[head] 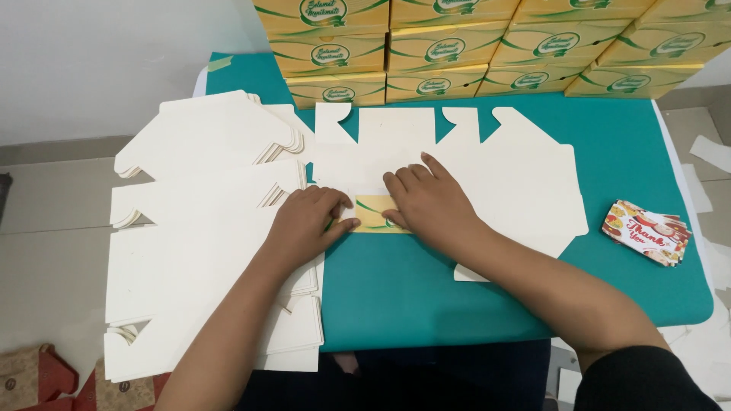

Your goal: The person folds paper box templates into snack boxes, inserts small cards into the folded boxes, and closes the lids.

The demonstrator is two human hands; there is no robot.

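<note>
Left hand (304, 222): fingers curled and pressed together, tips pushing down on the left end of a folded flap (375, 214).
Right hand (428, 199): fingers laid flat, side by side, bearing on the same flap's right end and on the blank behind it.
Box blank (518, 179): a flat die-cut carton lying plain side up at the middle of the counter (426, 297), directly under both hands; its near flap is turned over, showing a yellow and green printed face.
Risk: the crease may run crooked if one hand presses harder, and the smooth card could slide on the counter's cover; a sharp push might crack the printed coating.
Materials: thin matte cream cardboard with notched tabs and angled corners; the teal cover looks smooth.
Blank stack (205, 228): more flat cartons fanned at the left, edges overlapping.
Finished boxes (472, 46): yellow, stacked in rows at the far edge.
Cards (646, 232): a small glossy, colourful pile, well apart on the right.
</note>
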